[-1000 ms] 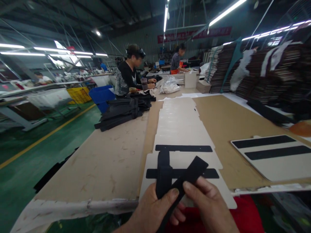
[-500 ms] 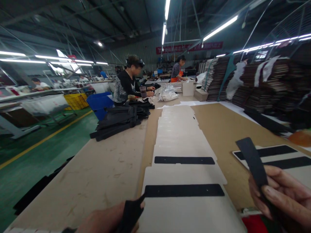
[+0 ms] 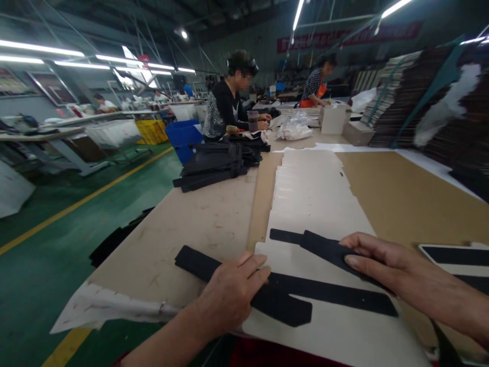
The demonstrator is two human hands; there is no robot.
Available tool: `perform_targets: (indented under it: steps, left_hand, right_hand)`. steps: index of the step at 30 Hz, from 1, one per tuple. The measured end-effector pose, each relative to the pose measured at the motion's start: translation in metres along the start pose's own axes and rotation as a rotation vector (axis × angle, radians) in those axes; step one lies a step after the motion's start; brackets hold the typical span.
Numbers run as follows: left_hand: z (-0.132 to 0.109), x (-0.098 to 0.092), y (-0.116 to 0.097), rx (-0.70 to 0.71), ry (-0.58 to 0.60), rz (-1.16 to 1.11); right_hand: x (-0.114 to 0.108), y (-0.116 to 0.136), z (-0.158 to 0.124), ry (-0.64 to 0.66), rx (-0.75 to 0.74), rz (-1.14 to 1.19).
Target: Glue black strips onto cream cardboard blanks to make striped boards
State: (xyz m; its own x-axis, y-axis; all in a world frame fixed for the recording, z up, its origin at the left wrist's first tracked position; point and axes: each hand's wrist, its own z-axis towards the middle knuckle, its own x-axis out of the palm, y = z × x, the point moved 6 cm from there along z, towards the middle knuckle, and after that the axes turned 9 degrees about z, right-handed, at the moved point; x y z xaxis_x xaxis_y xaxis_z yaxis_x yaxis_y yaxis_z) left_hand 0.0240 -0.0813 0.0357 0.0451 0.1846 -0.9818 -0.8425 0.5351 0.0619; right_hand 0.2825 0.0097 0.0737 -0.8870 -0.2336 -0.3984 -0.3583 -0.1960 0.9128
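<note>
My left hand [image 3: 235, 290] is closed over a black strip [image 3: 288, 306], whose ends stick out on both sides of the fingers. This strip slants above the nearest pale panel [image 3: 324, 339] and partly covers a black strip lying across that panel [image 3: 344, 294]. Between the thumb and fingers of my right hand [image 3: 382, 260] is another black strip [image 3: 323, 248], held over the panels. Its left end overlaps a strip on the panel behind [image 3: 282, 235]. Whether either held strip touches the panels, I cannot tell.
Overlapping pale panels [image 3: 305, 183] run away from me along the table [image 3: 214, 219]. A pile of black strips [image 3: 217, 162] sits at the far left edge. One panel with black strips [image 3: 458, 255] lies at the right. A co-worker [image 3: 229, 102] works beyond the pile.
My left hand has moved up and right with its strip, over the near panel. My right hand has come left, bringing its strip over the panels. The view has turned left.
</note>
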Motion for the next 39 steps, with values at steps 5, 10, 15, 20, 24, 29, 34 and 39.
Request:
perform_targets:
  steps: [5,10,15,20,24,29,34,39]
  left_hand:
    - [0.0,0.017,0.001,0.025,-0.004,-0.107]
    - [0.0,0.018,0.002,0.055,-0.08,-0.126]
    - [0.001,0.014,-0.001,0.082,-0.139,-0.128]
    - [0.0,0.014,0.0,0.074,-0.146,-0.125]
    - [-0.001,0.018,0.003,0.054,-0.108,-0.119]
    - [-0.003,0.022,0.006,-0.017,-0.02,-0.092]
    - [-0.006,0.027,0.006,-0.039,0.06,-0.089]
    - [-0.004,0.027,0.007,-0.055,0.094,-0.102]
  right_hand:
    - [0.059,-0.005,0.022,0.399,0.163,0.077]
    - [0.099,-0.009,0.035,0.52,0.167,0.108]
    - [0.119,-0.011,0.043,0.556,0.172,0.107]
    - [0.122,-0.014,0.047,0.591,0.155,-0.043]
    - [0.122,-0.017,0.049,0.629,0.15,-0.19]
    - [0.123,-0.015,0.05,0.644,0.128,-0.234]
    - [0.125,-0.014,0.052,0.649,0.119,-0.257]
    - [0.128,-0.014,0.053,0.639,0.094,-0.263]
